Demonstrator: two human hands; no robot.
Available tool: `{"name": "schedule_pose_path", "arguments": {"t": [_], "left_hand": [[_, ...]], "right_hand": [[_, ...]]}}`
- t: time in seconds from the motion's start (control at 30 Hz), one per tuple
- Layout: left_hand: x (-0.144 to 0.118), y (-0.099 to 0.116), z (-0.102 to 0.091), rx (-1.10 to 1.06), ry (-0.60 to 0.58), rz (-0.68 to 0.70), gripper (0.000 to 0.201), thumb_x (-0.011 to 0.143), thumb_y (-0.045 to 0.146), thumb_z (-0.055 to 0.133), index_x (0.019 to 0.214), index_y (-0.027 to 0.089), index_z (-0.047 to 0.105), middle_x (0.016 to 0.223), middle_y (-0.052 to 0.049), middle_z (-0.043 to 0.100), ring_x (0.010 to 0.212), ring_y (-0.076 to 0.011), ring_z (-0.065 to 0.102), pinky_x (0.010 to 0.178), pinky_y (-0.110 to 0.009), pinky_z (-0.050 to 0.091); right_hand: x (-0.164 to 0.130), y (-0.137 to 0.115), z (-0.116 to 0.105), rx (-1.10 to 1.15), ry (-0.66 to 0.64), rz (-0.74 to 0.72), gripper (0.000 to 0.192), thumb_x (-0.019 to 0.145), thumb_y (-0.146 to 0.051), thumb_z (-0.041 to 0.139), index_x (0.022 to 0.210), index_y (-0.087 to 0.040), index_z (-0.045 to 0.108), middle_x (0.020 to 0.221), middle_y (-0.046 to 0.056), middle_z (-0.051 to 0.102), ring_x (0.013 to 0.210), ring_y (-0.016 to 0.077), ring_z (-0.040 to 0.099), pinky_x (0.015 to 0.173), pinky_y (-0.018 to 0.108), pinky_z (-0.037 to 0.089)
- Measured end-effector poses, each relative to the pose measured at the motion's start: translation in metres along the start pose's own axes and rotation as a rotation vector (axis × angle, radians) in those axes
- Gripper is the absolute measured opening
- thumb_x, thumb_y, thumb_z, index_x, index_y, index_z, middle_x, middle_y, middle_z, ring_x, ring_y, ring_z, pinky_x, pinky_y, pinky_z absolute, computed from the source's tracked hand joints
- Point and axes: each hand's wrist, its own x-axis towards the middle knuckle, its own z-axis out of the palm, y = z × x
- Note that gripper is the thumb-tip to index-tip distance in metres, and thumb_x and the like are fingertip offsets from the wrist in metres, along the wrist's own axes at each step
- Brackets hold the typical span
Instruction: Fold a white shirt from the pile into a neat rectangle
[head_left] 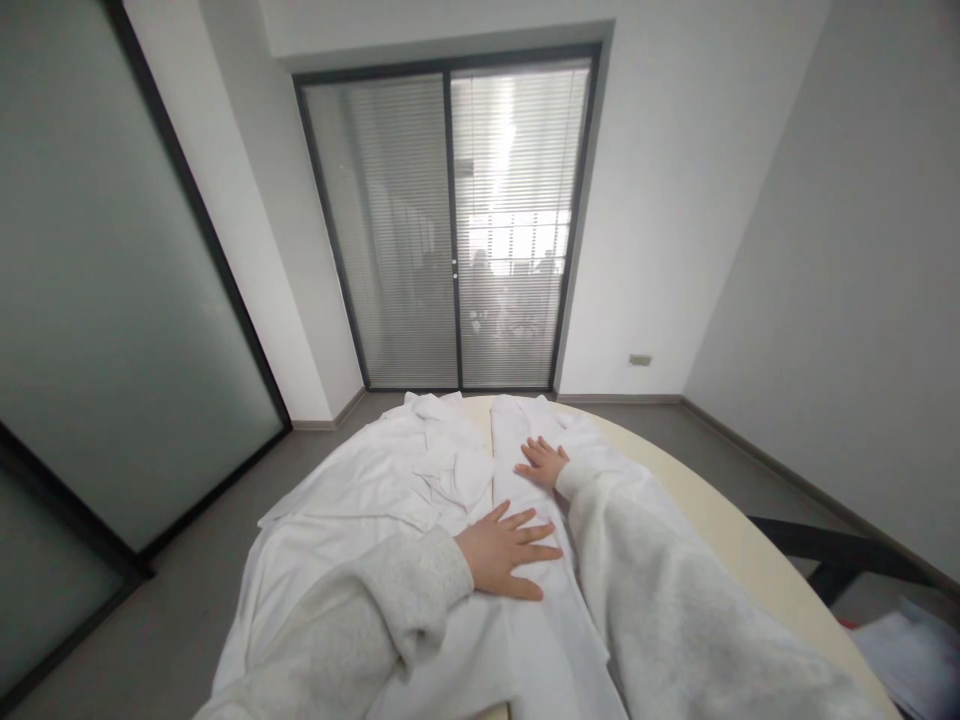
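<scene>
White cloth garments cover much of a round cream table; their exact kind is hard to make out. My left hand (506, 552) lies flat with fingers spread on the folded white garment (551, 625) in the middle. Farther up that same garment, my right hand (543, 463) rests palm down, its fingers apart. Neither hand grips the cloth. To the left spreads more rumpled white cloth (375, 475), with creases and loose folds, reaching over the table's left side. My grey sleeves hide part of both.
The cream table (701, 520) shows its bare curved edge on the right. Beyond it stand glass doors with blinds (517, 230). A frosted glass panel (112, 250) is at the left. Dark bars (832, 550) and a blurred white item (911, 650) lie low at the right.
</scene>
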Motion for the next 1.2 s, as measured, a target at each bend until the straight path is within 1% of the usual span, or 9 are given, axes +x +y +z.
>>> {"name": "schedule_pose_path", "arguments": {"t": [0.2, 0.33, 0.5, 0.57, 0.67, 0.77, 0.9, 1.03, 1.2], "left_hand": [[0.0, 0.0, -0.001, -0.02, -0.028, 0.013, 0.062, 0.084, 0.054, 0.039, 0.139, 0.031, 0.023, 0.148, -0.004, 0.019, 0.135, -0.0317, 0.008, 0.103, -0.06, 0.006], [0.0, 0.007, -0.005, -0.078, -0.075, 0.123, 0.061, 0.083, 0.048, 0.044, 0.139, 0.032, 0.024, 0.146, -0.004, 0.024, 0.134, -0.032, 0.011, 0.1, -0.063, 0.004], [0.0, 0.014, -0.007, -0.111, -0.042, 0.175, 0.06, 0.083, 0.054, 0.041, 0.138, 0.035, 0.025, 0.146, -0.002, 0.025, 0.135, -0.0291, 0.012, 0.1, -0.063, -0.001], [0.0, 0.014, -0.005, -0.11, -0.034, 0.173, 0.06, 0.084, 0.055, 0.04, 0.138, 0.035, 0.023, 0.146, -0.002, 0.023, 0.135, -0.0271, 0.011, 0.101, -0.062, -0.001], [0.0, 0.012, -0.003, -0.103, -0.035, 0.156, 0.062, 0.083, 0.056, 0.04, 0.138, 0.034, 0.023, 0.147, -0.002, 0.021, 0.136, -0.026, 0.01, 0.102, -0.06, 0.0], [0.0, 0.01, -0.001, -0.087, -0.03, 0.138, 0.062, 0.083, 0.058, 0.038, 0.138, 0.034, 0.024, 0.147, -0.002, 0.021, 0.136, -0.0255, 0.01, 0.103, -0.059, 0.0], [0.0, 0.008, -0.001, -0.079, -0.025, 0.126, 0.061, 0.084, 0.059, 0.036, 0.138, 0.034, 0.023, 0.147, -0.002, 0.021, 0.136, -0.0253, 0.01, 0.103, -0.059, 0.001], [0.001, 0.008, -0.002, -0.082, -0.032, 0.114, 0.061, 0.084, 0.059, 0.035, 0.138, 0.034, 0.024, 0.147, -0.002, 0.021, 0.136, -0.0257, 0.009, 0.103, -0.059, 0.0], [0.001, 0.008, -0.002, -0.094, -0.036, 0.112, 0.061, 0.084, 0.059, 0.035, 0.138, 0.034, 0.024, 0.147, -0.002, 0.02, 0.136, -0.0251, 0.009, 0.103, -0.058, -0.001]], "right_hand": [[-0.004, -0.003, 0.014, -0.047, 0.09, -0.074, 0.073, 0.08, -0.069, 0.02, 0.141, -0.031, 0.016, 0.149, 0.001, 0.01, 0.136, 0.0255, 0.003, 0.103, 0.058, 0.001], [0.006, -0.003, 0.01, -0.048, 0.102, -0.109, 0.067, 0.082, -0.066, 0.019, 0.141, -0.035, 0.015, 0.149, -0.002, 0.012, 0.136, 0.0238, 0.005, 0.103, 0.058, 0.002], [0.011, -0.007, 0.005, -0.048, 0.092, -0.125, 0.065, 0.083, -0.065, 0.02, 0.141, -0.036, 0.013, 0.149, -0.003, 0.012, 0.136, 0.023, 0.004, 0.104, 0.056, 0.002], [0.01, -0.003, 0.004, -0.029, 0.1, -0.073, 0.069, 0.081, -0.067, 0.021, 0.141, -0.036, 0.009, 0.149, -0.002, 0.009, 0.136, 0.0244, 0.002, 0.103, 0.057, 0.004], [0.002, 0.021, -0.001, 0.002, 0.151, 0.165, 0.077, 0.079, -0.069, 0.026, 0.142, -0.031, 0.005, 0.15, 0.002, 0.003, 0.135, 0.0271, -0.001, 0.1, 0.06, 0.007], [-0.014, 0.065, -0.008, -0.001, 0.24, 0.478, 0.078, 0.079, -0.064, 0.033, 0.142, -0.02, 0.015, 0.149, 0.011, 0.01, 0.134, 0.0296, 0.003, 0.099, 0.06, 0.01], [-0.04, 0.119, -0.019, 0.03, 0.296, 0.777, 0.067, 0.077, -0.048, 0.048, 0.131, -0.01, 0.039, 0.134, 0.025, 0.035, 0.124, 0.0357, 0.029, 0.091, 0.054, 0.028], [-0.053, 0.136, -0.033, 0.064, 0.259, 0.726, 0.044, 0.076, -0.037, 0.05, 0.108, -0.009, 0.06, 0.112, 0.023, 0.055, 0.105, 0.0307, 0.049, 0.079, 0.039, 0.039], [-0.046, 0.112, -0.049, 0.085, 0.271, 0.582, 0.034, 0.076, -0.024, 0.046, 0.104, -0.015, 0.063, 0.104, 0.017, 0.061, 0.097, 0.0244, 0.055, 0.073, 0.032, 0.041]]}}
